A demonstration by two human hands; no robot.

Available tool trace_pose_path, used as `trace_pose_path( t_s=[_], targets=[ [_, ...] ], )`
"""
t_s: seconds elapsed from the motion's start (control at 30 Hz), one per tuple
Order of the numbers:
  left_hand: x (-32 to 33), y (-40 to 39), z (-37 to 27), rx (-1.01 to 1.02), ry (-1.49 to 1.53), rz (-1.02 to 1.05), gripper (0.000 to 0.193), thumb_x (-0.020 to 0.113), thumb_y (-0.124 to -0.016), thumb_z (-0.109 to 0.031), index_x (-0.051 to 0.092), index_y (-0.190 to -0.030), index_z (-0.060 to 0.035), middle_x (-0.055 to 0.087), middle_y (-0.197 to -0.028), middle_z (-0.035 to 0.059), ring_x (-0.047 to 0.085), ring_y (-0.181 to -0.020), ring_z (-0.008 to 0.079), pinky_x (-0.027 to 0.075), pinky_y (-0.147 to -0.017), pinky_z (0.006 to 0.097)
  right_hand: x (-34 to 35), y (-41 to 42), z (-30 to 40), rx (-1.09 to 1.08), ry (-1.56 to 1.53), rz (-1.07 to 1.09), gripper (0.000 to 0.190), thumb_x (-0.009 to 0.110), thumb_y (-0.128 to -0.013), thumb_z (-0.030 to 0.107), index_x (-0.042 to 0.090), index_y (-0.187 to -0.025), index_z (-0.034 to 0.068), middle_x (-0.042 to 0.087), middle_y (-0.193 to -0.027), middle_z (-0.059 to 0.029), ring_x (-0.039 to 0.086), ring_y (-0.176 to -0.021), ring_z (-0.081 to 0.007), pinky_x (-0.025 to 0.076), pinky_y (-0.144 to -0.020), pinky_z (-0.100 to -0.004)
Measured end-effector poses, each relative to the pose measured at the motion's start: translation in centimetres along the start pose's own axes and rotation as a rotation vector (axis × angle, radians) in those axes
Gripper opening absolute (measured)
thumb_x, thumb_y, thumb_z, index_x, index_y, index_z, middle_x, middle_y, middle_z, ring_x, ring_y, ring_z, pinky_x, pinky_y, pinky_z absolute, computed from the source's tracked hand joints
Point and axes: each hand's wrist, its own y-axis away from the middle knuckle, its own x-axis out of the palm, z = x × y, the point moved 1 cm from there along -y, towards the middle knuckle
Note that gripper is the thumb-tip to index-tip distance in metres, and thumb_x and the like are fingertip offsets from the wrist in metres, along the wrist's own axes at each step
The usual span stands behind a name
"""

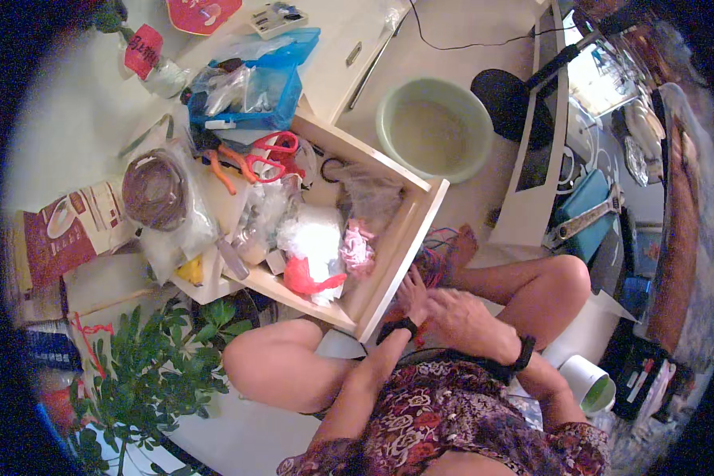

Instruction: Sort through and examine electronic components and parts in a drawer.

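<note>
My left hand [413,297] is low in front of me, beside the front panel of an open wooden drawer [401,259]. Close against it, partly overlapping, is my right hand [461,315], its fingers blurred. A tangle of thin coloured cords [437,256] lies just beyond both hands, near my foot. Something red shows below the fingers, too hidden to name. Whether either hand grips anything cannot be made out. The drawer holds a pink crumpled cloth item [357,247], a red piece [309,279] on brightly lit white material, clear plastic bags and red-handled scissors [273,157].
A pale green basin [434,128] stands on the floor behind the drawer. Orange-handled pliers [229,163] and a blue plastic box [244,95] are at the drawer's far left. A leafy plant [154,363] is at lower left, a white cup-like container [586,384] at right.
</note>
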Motion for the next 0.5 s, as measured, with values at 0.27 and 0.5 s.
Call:
trace_pose_path(
  t_s=[0.27, 0.5],
  targets=[
    [-9.3, -0.6, -5.4, 0.066, 0.215, 0.195, 0.076, 0.067, -0.059, -0.006, 0.030, -0.125, 0.0017, 0.026, -0.131, 0.0257, 0.032, -0.116, 0.0403, 0.027, -0.100, 0.0461, -4.1, -13.6, -5.4, -0.265, 0.052, -0.277, 0.030, 0.055, -0.071, 0.012, 0.052, -0.099, 0.002, 0.053, -0.086, -0.0169, 0.054, -0.082, -0.0331, 0.046, -0.069, -0.0405],
    [-2.0, 0.1, -0.9, 0.005, -0.084, 0.000, 0.047, 0.050, -0.077, -0.015, 0.042, -0.122, -0.0034, 0.038, -0.126, 0.0188, 0.034, -0.118, 0.0376, 0.029, -0.098, 0.0495, 2.9, -29.3, -8.2, -0.272, 0.099, -0.339, 0.028, 0.059, -0.065, 0.019, 0.054, -0.086, 0.001, 0.057, -0.078, -0.0182, 0.056, -0.080, -0.0353, 0.048, -0.068, -0.0404]
  ],
)
